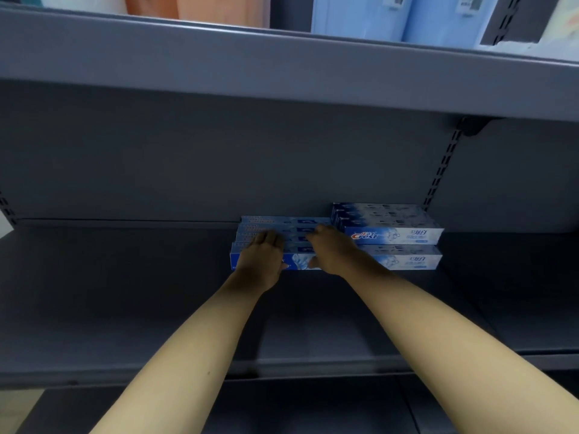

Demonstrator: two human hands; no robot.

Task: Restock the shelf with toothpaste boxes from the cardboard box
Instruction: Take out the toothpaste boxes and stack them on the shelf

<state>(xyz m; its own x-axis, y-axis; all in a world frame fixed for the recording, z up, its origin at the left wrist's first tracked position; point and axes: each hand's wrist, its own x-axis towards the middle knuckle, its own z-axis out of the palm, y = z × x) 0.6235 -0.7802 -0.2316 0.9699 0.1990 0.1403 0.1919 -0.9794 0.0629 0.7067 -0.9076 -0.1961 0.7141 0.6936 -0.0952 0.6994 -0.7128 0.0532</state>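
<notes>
The grey shelf (125,292) carries two groups of toothpaste boxes at its back right. The taller stack (388,233) stands two layers high. Touching its left side, the low row (282,228) lies one layer deep (several boxes, front to back). The left hand (261,256) and right hand (329,249) rest flat on this row, fingers apparently extended, gripping nothing. Risk: uneven pressing could skew the row or nudge the stack askew.

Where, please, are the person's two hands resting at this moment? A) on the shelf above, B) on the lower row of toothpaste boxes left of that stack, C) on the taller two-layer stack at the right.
B: the left hand and right hand both lie on the lower row of toothpaste boxes, beside the taller stack.
</notes>
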